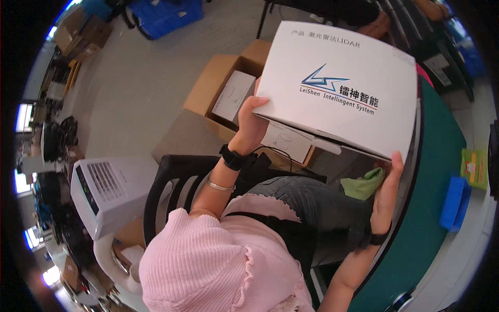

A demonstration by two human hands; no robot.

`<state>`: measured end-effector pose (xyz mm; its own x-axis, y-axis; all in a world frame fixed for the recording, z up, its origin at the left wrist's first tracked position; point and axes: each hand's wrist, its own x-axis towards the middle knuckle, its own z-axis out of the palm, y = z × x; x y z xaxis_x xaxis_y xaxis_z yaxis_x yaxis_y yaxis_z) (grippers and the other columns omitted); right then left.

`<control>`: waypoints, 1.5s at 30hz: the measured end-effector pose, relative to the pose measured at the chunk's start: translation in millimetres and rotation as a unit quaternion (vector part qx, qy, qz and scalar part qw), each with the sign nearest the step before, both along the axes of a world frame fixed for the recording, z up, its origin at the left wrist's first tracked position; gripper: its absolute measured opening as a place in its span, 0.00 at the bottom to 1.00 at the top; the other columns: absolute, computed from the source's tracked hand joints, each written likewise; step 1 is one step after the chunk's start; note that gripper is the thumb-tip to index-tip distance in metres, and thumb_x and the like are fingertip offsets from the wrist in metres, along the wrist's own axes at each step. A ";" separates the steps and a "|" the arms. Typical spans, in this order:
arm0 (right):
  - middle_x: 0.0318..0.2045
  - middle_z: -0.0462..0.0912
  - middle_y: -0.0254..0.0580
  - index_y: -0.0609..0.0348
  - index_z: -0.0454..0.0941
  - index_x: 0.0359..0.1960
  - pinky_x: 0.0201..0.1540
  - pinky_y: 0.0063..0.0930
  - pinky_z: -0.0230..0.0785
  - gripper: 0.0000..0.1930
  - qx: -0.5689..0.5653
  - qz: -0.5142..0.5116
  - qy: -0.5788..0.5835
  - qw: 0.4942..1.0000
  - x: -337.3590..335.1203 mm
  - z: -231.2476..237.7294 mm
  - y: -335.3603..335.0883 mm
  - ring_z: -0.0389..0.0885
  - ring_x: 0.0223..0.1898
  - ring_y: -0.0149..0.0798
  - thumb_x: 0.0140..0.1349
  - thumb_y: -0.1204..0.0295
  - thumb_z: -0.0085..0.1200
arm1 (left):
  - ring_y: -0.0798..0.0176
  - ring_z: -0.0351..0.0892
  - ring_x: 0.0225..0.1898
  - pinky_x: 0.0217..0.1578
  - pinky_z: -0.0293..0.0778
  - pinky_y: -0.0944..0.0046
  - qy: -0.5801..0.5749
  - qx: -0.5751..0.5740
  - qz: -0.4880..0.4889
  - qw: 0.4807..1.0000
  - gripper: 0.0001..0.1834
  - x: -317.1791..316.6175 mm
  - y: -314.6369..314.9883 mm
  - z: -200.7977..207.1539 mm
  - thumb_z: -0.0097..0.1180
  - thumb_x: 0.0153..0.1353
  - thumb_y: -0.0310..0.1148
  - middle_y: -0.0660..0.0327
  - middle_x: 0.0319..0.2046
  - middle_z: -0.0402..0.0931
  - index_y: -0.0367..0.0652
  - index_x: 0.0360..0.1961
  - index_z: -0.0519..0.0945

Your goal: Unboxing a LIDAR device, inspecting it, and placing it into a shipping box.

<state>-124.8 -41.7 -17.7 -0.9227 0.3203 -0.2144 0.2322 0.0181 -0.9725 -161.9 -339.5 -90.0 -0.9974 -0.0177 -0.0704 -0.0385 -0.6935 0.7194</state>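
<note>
A large white cardboard box [338, 88] with a blue angular logo and dark print is held up in front of me, tilted. My left hand [251, 125] grips its near left corner, thumb on the upper face and the other fingers mostly hidden. At the near right corner, my right hand [390, 182] is closed on the box with the thumb along its edge. A light green cloth [362, 184] lies against my right hand, above my lap; I cannot tell if the fingers hold it too. Along the box's near side a flap [327, 146] sticks out.
Beyond my left hand, an open brown carton [202, 93] holds white boxes [234, 96]. A green-topped table [431, 156] curves along my right, with a blue bin [455, 204] and a yellow-green packet [474, 167]. A white portable air conditioner [114, 187] stands left of my black chair [158, 195].
</note>
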 end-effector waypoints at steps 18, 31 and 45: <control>0.55 0.68 0.37 0.57 0.62 0.61 0.61 0.29 0.56 0.35 -0.197 0.034 -0.195 0.960 -17.9 -134.0 -4.1 0.64 0.57 0.35 0.63 0.42 0.45 | 0.58 0.69 0.55 0.54 0.66 0.58 -0.169 -0.193 -0.046 0.965 0.31 -28.6 15.1 -108.8 0.44 0.59 0.40 0.56 0.56 0.68 0.47 0.65 0.61; 0.49 0.72 0.34 0.56 0.65 0.60 0.47 0.25 0.66 0.36 -0.200 0.054 -0.289 0.935 -10.7 -254.1 12.2 0.71 0.46 0.33 0.63 0.38 0.43 | 0.61 0.70 0.47 0.49 0.65 0.63 -0.334 -0.200 -0.127 0.912 0.24 -26.6 7.2 -183.0 0.47 0.60 0.49 0.58 0.45 0.72 0.46 0.52 0.73; 0.54 0.74 0.40 0.49 0.70 0.59 0.47 0.37 0.74 0.27 0.449 0.287 0.148 0.833 -36.9 -182.8 -53.9 0.74 0.49 0.44 0.54 0.70 0.56 | 0.53 0.78 0.39 0.42 0.75 0.56 -0.370 -0.099 -0.089 0.919 0.26 -32.6 5.1 -215.8 0.49 0.55 0.49 0.54 0.39 0.78 0.40 0.47 0.75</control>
